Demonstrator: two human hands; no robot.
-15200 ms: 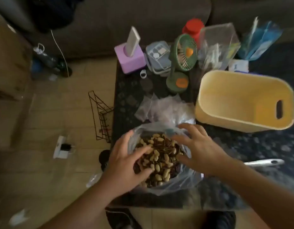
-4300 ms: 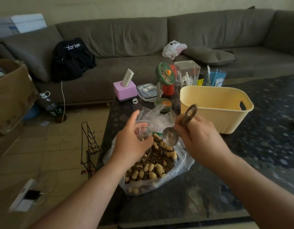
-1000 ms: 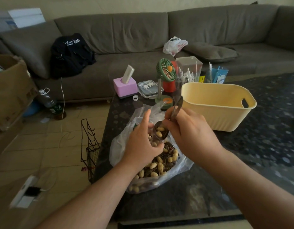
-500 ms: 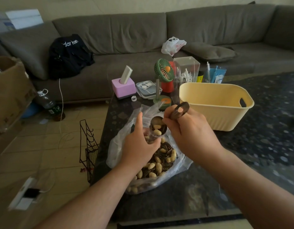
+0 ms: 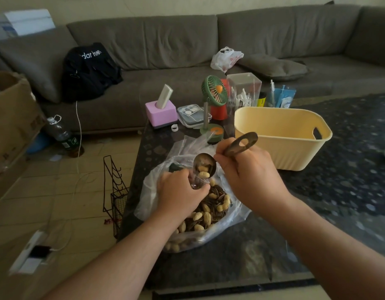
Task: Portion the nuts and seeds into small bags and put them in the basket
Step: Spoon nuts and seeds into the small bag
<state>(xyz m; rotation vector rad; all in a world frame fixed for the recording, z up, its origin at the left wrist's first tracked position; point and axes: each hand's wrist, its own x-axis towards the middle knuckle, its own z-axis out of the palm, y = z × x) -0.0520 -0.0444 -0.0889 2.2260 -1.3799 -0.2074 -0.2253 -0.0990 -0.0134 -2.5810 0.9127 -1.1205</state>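
Over nut bag (image 5: 234,215), spoon (image 5: 205,165) — bowl down-left (handle up-right).

Partial "dar haven" on black bag (image 5: 90,70)

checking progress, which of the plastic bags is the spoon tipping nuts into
The small clear bag pinched in the left hand, under the spoon; not the big bag of nuts and seeds on the table.

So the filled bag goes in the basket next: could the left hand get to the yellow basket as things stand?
Probably not directly. The left hand holds the small bag, and the right hand with the spoon sits between it and the yellow basket. The right hand is nearer.
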